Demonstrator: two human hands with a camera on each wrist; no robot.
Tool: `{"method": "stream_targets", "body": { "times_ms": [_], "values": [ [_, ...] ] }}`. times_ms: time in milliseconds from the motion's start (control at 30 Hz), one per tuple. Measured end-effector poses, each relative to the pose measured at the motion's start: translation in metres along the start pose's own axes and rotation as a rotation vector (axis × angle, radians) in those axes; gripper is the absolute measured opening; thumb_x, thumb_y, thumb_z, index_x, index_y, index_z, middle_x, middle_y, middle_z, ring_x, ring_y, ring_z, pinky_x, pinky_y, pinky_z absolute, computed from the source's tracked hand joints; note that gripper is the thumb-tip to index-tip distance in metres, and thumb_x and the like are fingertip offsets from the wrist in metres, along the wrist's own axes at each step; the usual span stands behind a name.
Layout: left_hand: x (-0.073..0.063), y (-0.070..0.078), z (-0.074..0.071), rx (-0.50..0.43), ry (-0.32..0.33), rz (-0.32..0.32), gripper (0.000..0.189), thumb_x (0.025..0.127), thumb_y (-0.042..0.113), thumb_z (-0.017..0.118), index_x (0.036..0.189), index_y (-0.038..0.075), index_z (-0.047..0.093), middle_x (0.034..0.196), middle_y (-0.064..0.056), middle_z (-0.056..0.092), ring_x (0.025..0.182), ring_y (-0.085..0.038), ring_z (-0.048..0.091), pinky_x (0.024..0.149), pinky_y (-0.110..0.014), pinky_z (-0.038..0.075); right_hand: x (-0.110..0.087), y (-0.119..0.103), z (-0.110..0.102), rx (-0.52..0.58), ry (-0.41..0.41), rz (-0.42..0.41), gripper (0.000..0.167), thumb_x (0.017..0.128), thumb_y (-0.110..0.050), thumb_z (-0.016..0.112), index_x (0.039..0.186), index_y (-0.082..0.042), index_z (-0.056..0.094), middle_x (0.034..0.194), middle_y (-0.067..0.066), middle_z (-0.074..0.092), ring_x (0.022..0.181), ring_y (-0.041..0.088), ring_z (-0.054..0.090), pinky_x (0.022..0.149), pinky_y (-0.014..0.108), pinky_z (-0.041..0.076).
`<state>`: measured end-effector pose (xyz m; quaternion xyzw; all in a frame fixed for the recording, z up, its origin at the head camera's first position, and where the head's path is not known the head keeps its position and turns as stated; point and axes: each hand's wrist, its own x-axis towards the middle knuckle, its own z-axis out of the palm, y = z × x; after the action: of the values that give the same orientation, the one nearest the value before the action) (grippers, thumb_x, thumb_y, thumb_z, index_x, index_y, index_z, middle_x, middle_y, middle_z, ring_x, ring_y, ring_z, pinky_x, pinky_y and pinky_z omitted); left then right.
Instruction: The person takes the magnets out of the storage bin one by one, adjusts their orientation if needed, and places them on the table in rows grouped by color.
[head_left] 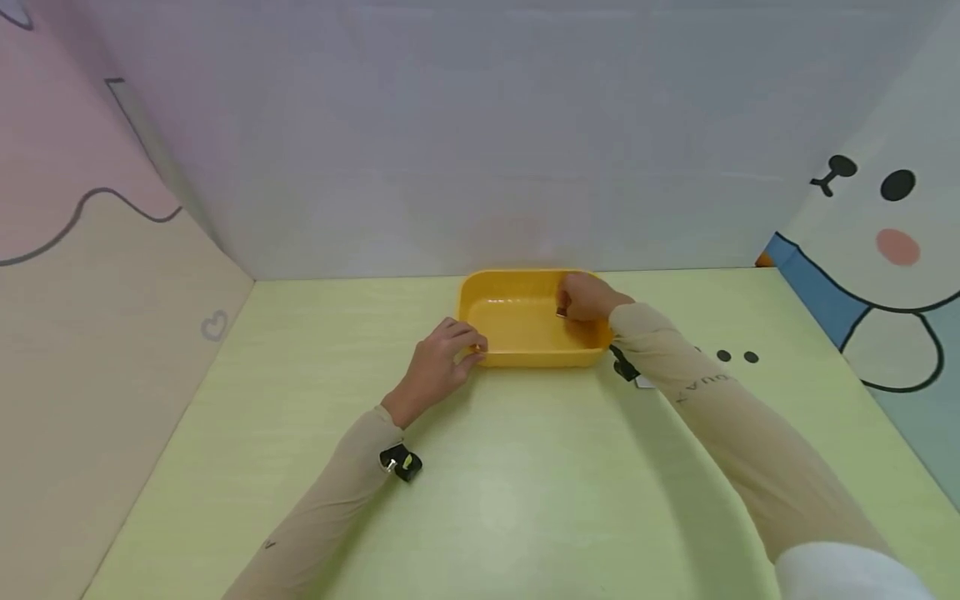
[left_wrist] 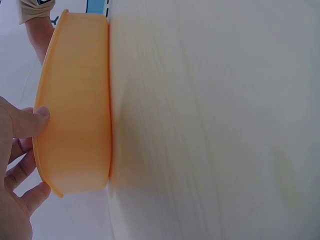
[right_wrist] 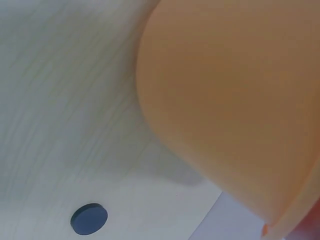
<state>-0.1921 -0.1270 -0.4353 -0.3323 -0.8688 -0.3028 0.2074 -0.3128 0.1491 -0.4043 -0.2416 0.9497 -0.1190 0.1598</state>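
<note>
A yellow plastic tray [head_left: 534, 358] with raised walls stands on the table against the back wall. At its front left corner, my left hand [head_left: 442, 367] pinches the rim, thumb outside and fingers over the edge. The left wrist view shows that thumb on the tray's outer wall [left_wrist: 75, 105]. My right hand [head_left: 587, 297] reaches over the right rim into the tray, fingers curled down. At its fingertips a small dark object [head_left: 561, 312] shows, mostly hidden by the hand. In the right wrist view the tray wall [right_wrist: 225, 100] hides most of that hand.
Black discs [head_left: 723, 356] lie in a row on the pale green table [head_left: 495, 500], right of the tray and partly behind the right sleeve. One disc [right_wrist: 89, 219] shows in the right wrist view. Printed panels with cartoon drawings flank the table; a plain wall [head_left: 480, 150] closes the back.
</note>
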Motion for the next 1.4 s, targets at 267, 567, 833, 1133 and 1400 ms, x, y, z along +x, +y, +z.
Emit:
{"method": "stream_targets", "body": {
  "times_ms": [267,567,833,1133,1400],
  "values": [
    [0.001,-0.001,-0.003,0.01,-0.013,-0.027,0.012,0.078,0.008,0.077,0.084,0.013,0.068,0.091,0.003,0.065,0.087,-0.015,0.052,0.07,-0.028,0.05,0.005,-0.003,0.001,-0.015,0.005,-0.035,0.011,0.078,-0.002,0.066,0.089,-0.001,0.067,0.09,0.011,0.065,0.077,0.025,0.054,0.074,0.036,0.047],
    [-0.003,-0.001,0.0,0.003,-0.001,-0.005,0.015,0.076,0.006,0.078,0.084,0.013,0.068,0.09,0.003,0.065,0.086,-0.015,0.052,0.068,-0.028,0.05,0.001,-0.004,0.008,0.073,-0.011,0.013,0.014,0.078,-0.001,0.064,0.092,0.0,0.065,0.091,0.012,0.064,0.08,0.025,0.055,0.076,0.036,0.048],
    [-0.001,0.001,-0.002,-0.008,0.003,-0.004,0.014,0.077,0.006,0.078,0.084,0.013,0.068,0.09,0.003,0.064,0.086,-0.015,0.052,0.069,-0.028,0.05,-0.001,-0.008,0.005,0.138,-0.034,0.056,0.015,0.079,0.001,0.063,0.094,0.0,0.06,0.093,0.013,0.06,0.085,0.027,0.053,0.081,0.037,0.046],
    [0.0,0.0,-0.003,0.006,-0.01,-0.022,0.013,0.078,0.008,0.077,0.084,0.014,0.067,0.09,0.003,0.064,0.086,-0.015,0.052,0.069,-0.028,0.05,-0.002,-0.01,0.006,0.131,0.0,0.027,0.016,0.078,0.004,0.062,0.093,0.001,0.06,0.092,0.014,0.061,0.084,0.028,0.054,0.08,0.038,0.046],
    [0.0,-0.004,0.001,0.002,-0.005,-0.028,0.015,0.076,0.005,0.078,0.084,0.013,0.068,0.091,0.002,0.064,0.086,-0.015,0.052,0.068,-0.029,0.05,-0.001,-0.005,0.012,0.099,0.083,-0.044,0.011,0.079,0.0,0.066,0.089,0.0,0.061,0.086,0.013,0.062,0.079,0.027,0.055,0.076,0.038,0.046]
  ]
}}
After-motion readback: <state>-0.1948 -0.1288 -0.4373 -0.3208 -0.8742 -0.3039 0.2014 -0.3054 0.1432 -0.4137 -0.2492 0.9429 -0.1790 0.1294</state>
